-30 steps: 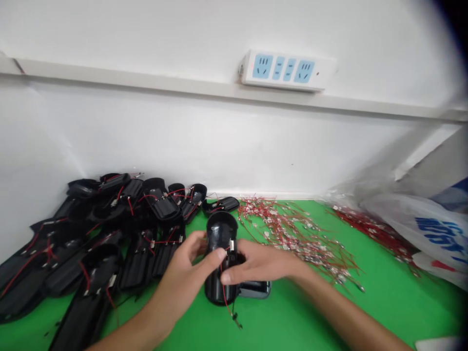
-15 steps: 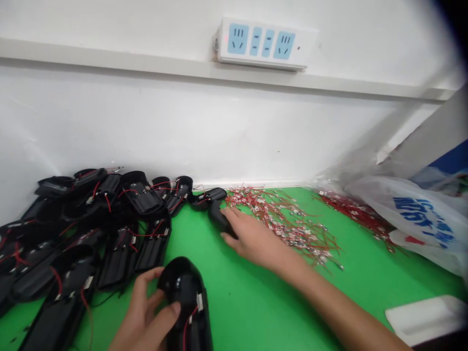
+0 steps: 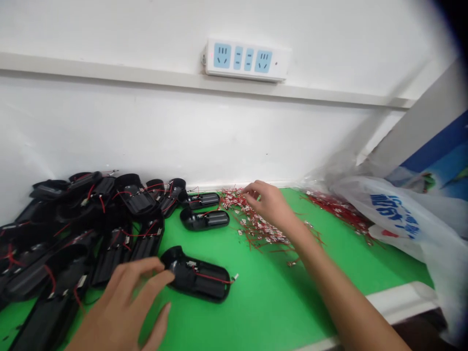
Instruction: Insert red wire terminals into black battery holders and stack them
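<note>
A black plastic housing point(image 3: 204, 279) with a red wire and a small white connector lies on the green mat point(image 3: 248, 312). My left hand point(image 3: 131, 292) is at its rounded end, fingers apart, fingertips at the rim. Over the loose pile of red wires with small metal pieces point(image 3: 270, 231) is my right hand point(image 3: 266, 200), its fingers bent downward; whether anything is between the fingertips cannot be made out. Another black housing point(image 3: 206, 219) lies between the hands, near the wall, with a further one point(image 3: 204, 200) just behind it.
Many wired black housings point(image 3: 139, 200) are heaped at the left. A second bundle of red wires point(image 3: 340, 209) lies by a white plastic bag point(image 3: 395, 209) at the right. A socket strip point(image 3: 248, 61) is on the white wall. A white edge piece point(image 3: 398, 300) is at lower right.
My right hand has let go of a black housing near the wall and moved right over the wires. The front housing now lies sideways on the mat, and my left hand has loosened from it.
</note>
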### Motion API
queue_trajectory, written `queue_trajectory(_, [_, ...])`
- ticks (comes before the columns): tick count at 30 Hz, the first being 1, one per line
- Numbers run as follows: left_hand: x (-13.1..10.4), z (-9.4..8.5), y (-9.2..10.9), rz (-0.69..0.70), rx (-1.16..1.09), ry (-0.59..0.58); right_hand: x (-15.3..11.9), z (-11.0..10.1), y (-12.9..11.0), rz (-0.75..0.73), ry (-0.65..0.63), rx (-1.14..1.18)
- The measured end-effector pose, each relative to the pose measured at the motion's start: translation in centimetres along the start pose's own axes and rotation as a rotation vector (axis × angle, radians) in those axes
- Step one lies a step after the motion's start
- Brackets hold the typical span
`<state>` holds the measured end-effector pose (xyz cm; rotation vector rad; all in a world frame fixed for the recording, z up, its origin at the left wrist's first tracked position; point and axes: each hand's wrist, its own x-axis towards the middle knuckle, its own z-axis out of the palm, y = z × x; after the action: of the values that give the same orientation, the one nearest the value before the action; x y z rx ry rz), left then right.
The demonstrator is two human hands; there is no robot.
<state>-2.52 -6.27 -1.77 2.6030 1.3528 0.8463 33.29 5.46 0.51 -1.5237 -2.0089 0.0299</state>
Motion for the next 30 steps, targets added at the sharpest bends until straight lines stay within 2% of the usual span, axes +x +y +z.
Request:
queue_trajectory(1, [1.4,-0.5,-0.2,0.133,0.093,-0.036,0.1,0.3,0.6,-0.009,-0.032,-0.006])
queue_trajectory(2, [2.8,-0.8,-0.3,0.208,0.145,-0.127,0.1,0.9,1.0,-0.028,-0.072,-0.012])
queue_trajectory(5, [6.2,-1.0,0.5,0.296,0.141,-0.349,0.1,3.0,1.3,-0.078,-0.168,-0.033])
queue_trajectory(6, [6.9,-0.7,0.9,0.311,0.131,-0.387,0.2,3.7,1.3,-0.088,-0.184,-0.043])
queue_trajectory(9, [7.8,0.3,1.6,0.356,0.125,-0.393,0.5,4.8,1.0,-0.096,-0.192,-0.076])
queue_trajectory(11, [7.7,0.8,1.6,0.374,0.119,-0.373,0.7,4.7,0.8,-0.086,-0.182,-0.096])
queue_trajectory(18, [6.3,1.6,0.6,0.361,0.135,-0.313,0.1,0.6,0.2,0.109,-0.047,-0.1])
queue_trajectory(20, [6.1,1.5,0.7,0.331,0.152,-0.313,-0.3,-0.2,-0.9,0.185,-0.012,0.044])
queue_trajectory(22, [6.2,1.4,0.9,0.282,0.116,-0.292,-0.9,-0.2,-3.0,0.267,-0.012,0.404])
queue_trajectory(26, [6.8,1.1,1.2,0.114,-0.168,-0.162,-2.9,1.9,-8.5,0.314,-0.073,1.003])
queue_trajectory(30, [7.3,1.1,1.4,-0.126,-0.441,-0.007,-5.0,4.0,-12.9,0.272,-0.059,1.307])
